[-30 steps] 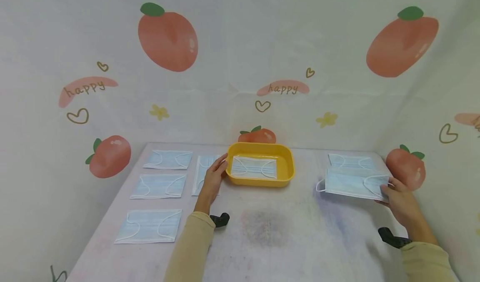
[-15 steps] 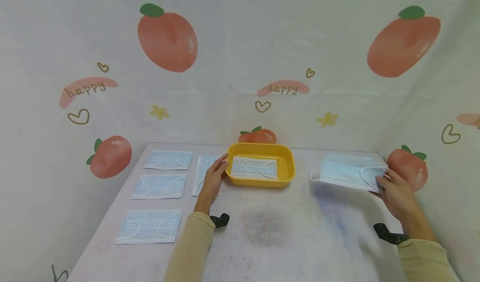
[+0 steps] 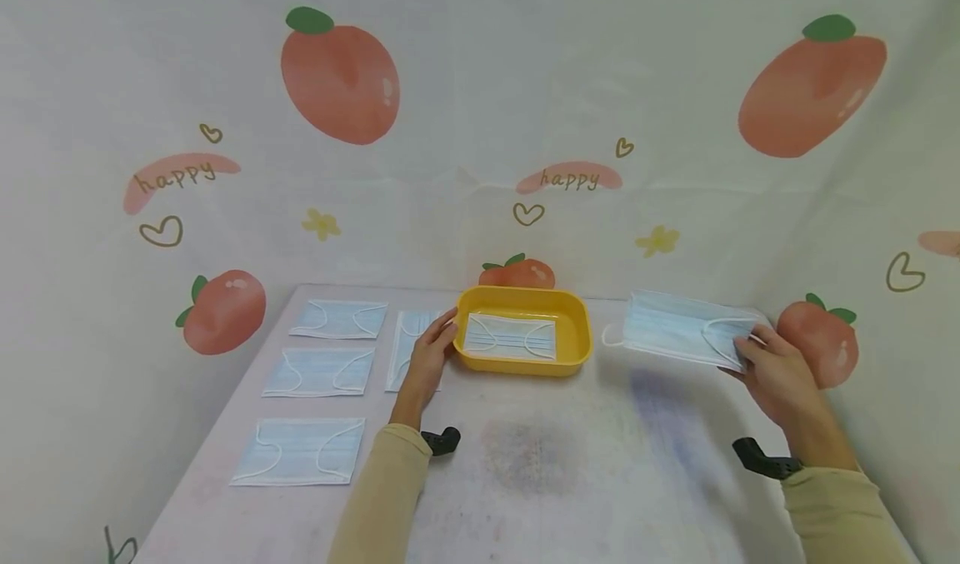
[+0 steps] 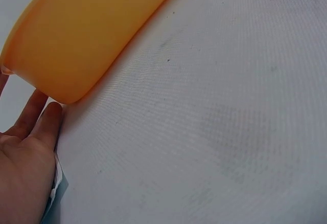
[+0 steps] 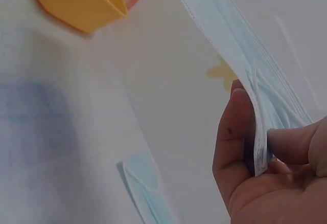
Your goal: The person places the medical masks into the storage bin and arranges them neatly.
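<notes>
A blue disposable face mask (image 3: 678, 331) hangs above the right side of the table. My right hand (image 3: 780, 381) pinches its right end between thumb and fingers, as the right wrist view shows close up. The yellow basin (image 3: 525, 366) stands at the table's back middle, with one face mask (image 3: 506, 336) lying flat inside. Against the basin's left side rests my left hand (image 3: 426, 364), its fingers fairly straight and touching the outer wall. Another face mask (image 5: 148, 191) lies on the table below the held one; in the head view the held mask hides most of it.
On the left lie three flat face masks (image 3: 337, 319), (image 3: 318, 372), (image 3: 297, 451) in a column. An upright-turned face mask (image 3: 401, 351) lies partly under the left hand. A printed cloth wall (image 3: 450, 89) rises behind the table (image 3: 525, 497).
My right hand has lifted the face mask and carried it leftward, toward the basin. The left hand stays at the basin's side.
</notes>
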The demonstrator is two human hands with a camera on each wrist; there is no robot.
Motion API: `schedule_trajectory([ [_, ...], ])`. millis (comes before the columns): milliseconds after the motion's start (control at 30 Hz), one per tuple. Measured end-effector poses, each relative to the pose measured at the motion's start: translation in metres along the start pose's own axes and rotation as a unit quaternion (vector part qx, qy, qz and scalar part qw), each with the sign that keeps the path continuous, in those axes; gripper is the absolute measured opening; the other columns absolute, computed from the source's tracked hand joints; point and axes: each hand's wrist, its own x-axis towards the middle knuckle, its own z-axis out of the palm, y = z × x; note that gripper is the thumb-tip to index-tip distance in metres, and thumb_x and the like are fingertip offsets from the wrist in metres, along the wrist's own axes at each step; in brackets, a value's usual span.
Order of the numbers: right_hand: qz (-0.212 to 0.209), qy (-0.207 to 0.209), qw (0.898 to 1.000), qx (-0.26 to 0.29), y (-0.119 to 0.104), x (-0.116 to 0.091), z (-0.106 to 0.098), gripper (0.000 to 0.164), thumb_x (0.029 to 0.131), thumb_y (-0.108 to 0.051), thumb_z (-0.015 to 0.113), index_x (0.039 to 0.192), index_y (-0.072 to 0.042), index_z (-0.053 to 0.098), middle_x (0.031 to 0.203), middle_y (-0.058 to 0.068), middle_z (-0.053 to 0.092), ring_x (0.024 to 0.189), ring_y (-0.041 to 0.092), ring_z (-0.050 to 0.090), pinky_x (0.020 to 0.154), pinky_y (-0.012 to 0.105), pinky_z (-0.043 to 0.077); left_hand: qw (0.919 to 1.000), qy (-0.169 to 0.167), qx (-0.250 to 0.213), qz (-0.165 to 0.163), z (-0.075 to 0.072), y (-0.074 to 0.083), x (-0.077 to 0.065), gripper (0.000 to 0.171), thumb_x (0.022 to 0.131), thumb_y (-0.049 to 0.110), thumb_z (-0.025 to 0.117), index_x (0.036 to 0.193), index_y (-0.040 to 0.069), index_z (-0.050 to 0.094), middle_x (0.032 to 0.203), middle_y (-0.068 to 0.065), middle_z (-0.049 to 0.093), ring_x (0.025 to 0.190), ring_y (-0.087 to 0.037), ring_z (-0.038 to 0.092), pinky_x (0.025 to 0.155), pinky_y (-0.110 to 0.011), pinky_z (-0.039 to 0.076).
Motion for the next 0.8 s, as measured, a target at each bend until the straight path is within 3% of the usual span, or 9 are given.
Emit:
schedule_trajectory([
  [100,-0.012,-0.014,1.0,0.021,-0.003,0.002,0.005,0.076,0.108,-0.024,0.047,0.163,-0.006,-0.002,0.132,-0.014,0.036,0.105,-0.003,0.057,0.084,0.017,0.059,1.0,-0.002,-0.002,0.002,0.0,0.0,0.0,0.038,0.105,0.039,0.054,0.143,0.038,0.056,0.151,-0.001,0.052,0.143,-0.022,0.049,0.123,-0.041,0.039],
  [200,-0.015,-0.028,0.999,0.02,-0.007,0.005,0.012,0.075,0.109,-0.024,0.046,0.163,-0.004,-0.002,0.128,-0.014,0.038,0.104,-0.003,0.059,0.084,0.017,0.059,1.0,-0.004,-0.004,0.004,0.0,0.001,0.0,0.039,0.106,0.039,0.054,0.145,0.036,0.056,0.152,-0.002,0.052,0.143,-0.022,0.049,0.123,-0.042,0.039],
  [467,-0.013,-0.045,0.999,0.0,-0.017,0.013,0.033,0.073,0.109,-0.025,0.044,0.163,-0.002,-0.001,0.135,-0.011,0.04,0.109,-0.003,0.058,0.088,0.017,0.058,1.0,-0.003,0.001,0.001,-0.001,0.0,-0.002,0.038,0.107,0.036,0.053,0.144,0.037,0.055,0.152,0.0,0.053,0.144,-0.022,0.048,0.123,-0.041,0.038],
  [700,0.007,-0.043,0.998,-0.034,-0.025,0.02,0.052,0.071,0.11,-0.027,0.042,0.164,-0.007,0.001,0.16,0.011,0.021,0.115,0.001,0.054,0.09,0.017,0.057,1.0,-0.002,-0.001,0.003,0.0,0.0,-0.002,0.039,0.107,0.036,0.052,0.146,0.036,0.054,0.154,-0.002,0.051,0.144,-0.023,0.048,0.123,-0.043,0.038],
  [800,0.006,-0.047,0.999,-0.025,-0.028,0.021,0.059,0.071,0.11,-0.025,0.043,0.164,-0.005,0.001,0.155,0.009,0.03,0.111,-0.002,0.058,0.089,0.018,0.058,1.0,0.001,0.0,0.0,0.0,0.0,-0.001,0.038,0.106,0.038,0.053,0.144,0.037,0.055,0.153,-0.001,0.052,0.144,-0.022,0.049,0.123,-0.042,0.039],
])
